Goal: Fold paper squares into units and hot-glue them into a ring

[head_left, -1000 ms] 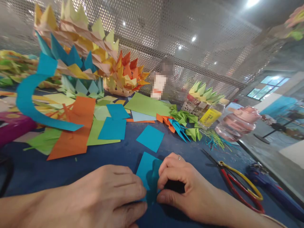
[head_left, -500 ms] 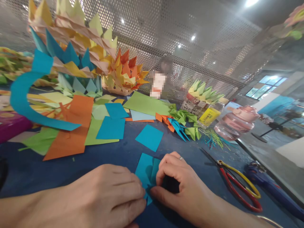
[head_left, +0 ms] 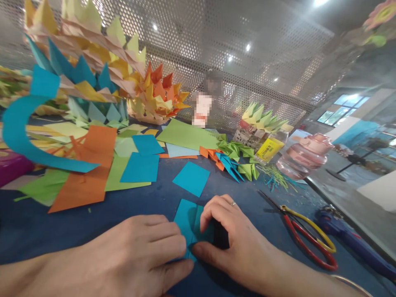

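Note:
A creased piece of blue paper (head_left: 183,217) lies on the dark blue table between my two hands. My left hand (head_left: 148,251), its fingers bent and pressed together, holds down the paper's left and near edge. From the other side my right hand (head_left: 238,243) curls over it, thumb on the near part and fingertips on the right part. The paper's right portion is shaded and partly covered by my fingers. Just beyond lies a loose blue paper square (head_left: 192,178). Farther left, another blue piece (head_left: 140,167) rests on green paper.
Scissors (head_left: 309,235) with red and yellow handles and a blue glue gun (head_left: 349,239) lie at right. Behind stand a pink bottle (head_left: 305,156), folded paper pieces (head_left: 236,148) and layered paper flowers (head_left: 89,74). An orange sheet (head_left: 89,165) and curled blue strip (head_left: 21,132) lie left.
The view has shifted slightly, so the scene sits a little farther left. My left thumb has slid a little rightward along the paper's near edge; both hands remain on the paper.

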Motion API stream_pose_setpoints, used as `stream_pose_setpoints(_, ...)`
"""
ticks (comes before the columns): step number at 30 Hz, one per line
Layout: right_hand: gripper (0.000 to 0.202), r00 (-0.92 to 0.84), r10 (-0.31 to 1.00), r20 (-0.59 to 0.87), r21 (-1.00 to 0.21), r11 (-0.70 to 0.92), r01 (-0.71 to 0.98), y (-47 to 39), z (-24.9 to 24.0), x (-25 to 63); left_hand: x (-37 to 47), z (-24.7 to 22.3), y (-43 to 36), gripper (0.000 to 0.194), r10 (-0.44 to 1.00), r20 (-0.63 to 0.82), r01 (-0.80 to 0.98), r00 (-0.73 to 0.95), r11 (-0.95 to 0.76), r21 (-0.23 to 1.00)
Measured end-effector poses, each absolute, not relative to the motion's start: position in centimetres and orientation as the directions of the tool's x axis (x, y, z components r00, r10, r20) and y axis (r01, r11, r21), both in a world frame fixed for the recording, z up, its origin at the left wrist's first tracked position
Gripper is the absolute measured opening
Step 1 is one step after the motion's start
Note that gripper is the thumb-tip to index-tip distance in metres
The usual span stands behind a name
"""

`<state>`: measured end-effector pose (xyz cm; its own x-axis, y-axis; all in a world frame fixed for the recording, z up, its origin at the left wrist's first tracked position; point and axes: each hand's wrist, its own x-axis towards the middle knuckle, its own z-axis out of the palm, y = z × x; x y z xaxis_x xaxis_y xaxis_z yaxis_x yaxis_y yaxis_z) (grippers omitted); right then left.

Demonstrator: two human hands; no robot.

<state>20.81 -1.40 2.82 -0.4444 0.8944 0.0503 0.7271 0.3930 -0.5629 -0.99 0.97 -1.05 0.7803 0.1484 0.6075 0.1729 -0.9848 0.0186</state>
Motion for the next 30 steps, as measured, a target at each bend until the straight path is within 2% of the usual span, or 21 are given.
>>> stream_pose_setpoints(8, 0.020, -0.500, 0.866, 0.007, -0.567, 0.415, 0.712, -1.3, 3.4, 21.5, -0.7, -0.1, 0.8, 0.025, 0.095, 0.679, 0.100, 0.728, -0.994, 0.033)
stream_pose_setpoints(12, 0.021, -0.522, 0.853, 0.008, -0.555, 0.438, 0.707, -1.3, 3.6, 21.8, -1.2, 0.1, 0.6, 0.021, 0.166, 0.669, 0.102, 0.725, -0.986, 0.134)
stream_pose_setpoints(16, 0.021, -0.555, 0.830, 0.047, -0.548, 0.486, 0.681, -1.2, 3.3, 21.9, -2.1, 0.3, 0.5, 0.033, 0.241, 0.606, 0.122, 0.758, -0.965, 0.230)
stream_pose_setpoints(20, 0.020, -0.665, 0.732, 0.149, -0.532, 0.627, 0.570, -1.0, 2.9, 22.0, -2.6, 0.3, 0.8, 0.040, 0.335, 0.543, 0.179, 0.770, -0.930, 0.321)
stream_pose_setpoints(26, 0.028, -0.745, 0.603, 0.286, -0.487, 0.761, 0.429, -0.3, 2.3, 22.5, -2.5, -0.1, 2.0, 0.023, 0.395, 0.374, 0.162, 0.839, -0.838, 0.522)
stream_pose_setpoints(30, 0.035, -0.822, 0.441, 0.361, -0.378, 0.875, 0.303, -0.2, 2.1, 22.7, -2.4, -0.2, 2.2, 0.020, 0.462, 0.347, 0.168, 0.816, -0.764, 0.623)
